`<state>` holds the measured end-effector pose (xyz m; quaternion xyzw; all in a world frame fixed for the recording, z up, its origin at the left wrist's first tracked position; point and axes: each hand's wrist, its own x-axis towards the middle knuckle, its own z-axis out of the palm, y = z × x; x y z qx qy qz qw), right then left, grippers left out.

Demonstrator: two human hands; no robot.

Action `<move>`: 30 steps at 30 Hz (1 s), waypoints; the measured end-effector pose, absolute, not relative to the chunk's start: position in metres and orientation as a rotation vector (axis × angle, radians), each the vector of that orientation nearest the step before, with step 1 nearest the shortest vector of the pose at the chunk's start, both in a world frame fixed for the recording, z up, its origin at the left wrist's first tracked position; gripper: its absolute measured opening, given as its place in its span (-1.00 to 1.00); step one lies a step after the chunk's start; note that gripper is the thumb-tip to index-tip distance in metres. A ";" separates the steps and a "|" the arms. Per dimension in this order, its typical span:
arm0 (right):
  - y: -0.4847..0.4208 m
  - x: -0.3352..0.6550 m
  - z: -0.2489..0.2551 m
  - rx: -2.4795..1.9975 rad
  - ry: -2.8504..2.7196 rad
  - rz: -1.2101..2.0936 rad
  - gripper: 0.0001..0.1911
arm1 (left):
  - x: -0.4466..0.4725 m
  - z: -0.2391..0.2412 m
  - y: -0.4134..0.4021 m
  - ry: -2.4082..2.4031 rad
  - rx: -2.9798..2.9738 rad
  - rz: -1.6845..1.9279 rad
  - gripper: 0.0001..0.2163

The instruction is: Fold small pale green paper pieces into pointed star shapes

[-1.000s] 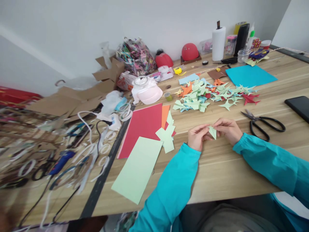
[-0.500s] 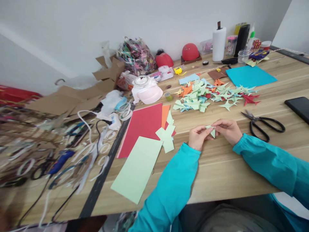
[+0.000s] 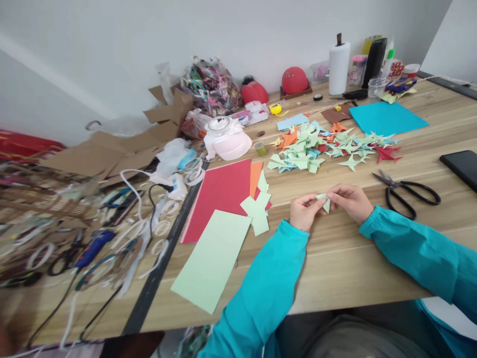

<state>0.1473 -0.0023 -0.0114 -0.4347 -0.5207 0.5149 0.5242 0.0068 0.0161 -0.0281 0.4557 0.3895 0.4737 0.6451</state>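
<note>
Between my two hands is a small piece of folded light green paper [image 3: 326, 205], held just above the wooden table. My left hand [image 3: 304, 211] pinches its left side between thumb and fingers. On the other side, my right hand [image 3: 349, 201] has thumb and forefinger closed on its upper right edge. Parts of the fold are hidden behind the fingertips. Left of my hands lie cut light green pieces [image 3: 257, 214] and a larger light green sheet [image 3: 213, 258]. Beyond them is a pile of folded paper shapes [image 3: 305, 144] in green, orange, red and blue.
Black-handled scissors [image 3: 406, 189] lie right of my right hand, with a phone [image 3: 462, 166] farther right. A red sheet [image 3: 225, 199] is at left, a blue sheet [image 3: 387, 117] at the back. Cables, a blue glue gun [image 3: 95, 247] and flattened cardboard [image 3: 100, 151] crowd the left side.
Both hands stay almost in place on the folded green paper. The right fingertips have shifted slightly left along its upper edge, and the left hand has moved a touch left.
</note>
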 end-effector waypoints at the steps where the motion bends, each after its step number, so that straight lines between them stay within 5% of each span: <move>1: -0.002 0.147 -0.011 -1.045 -1.256 1.212 -0.71 | 0.007 -0.028 0.016 0.891 1.037 1.074 -0.76; 30: -0.004 0.148 -0.010 -1.007 -1.262 1.231 -0.67 | 0.007 -0.016 0.012 0.850 1.164 1.124 -0.80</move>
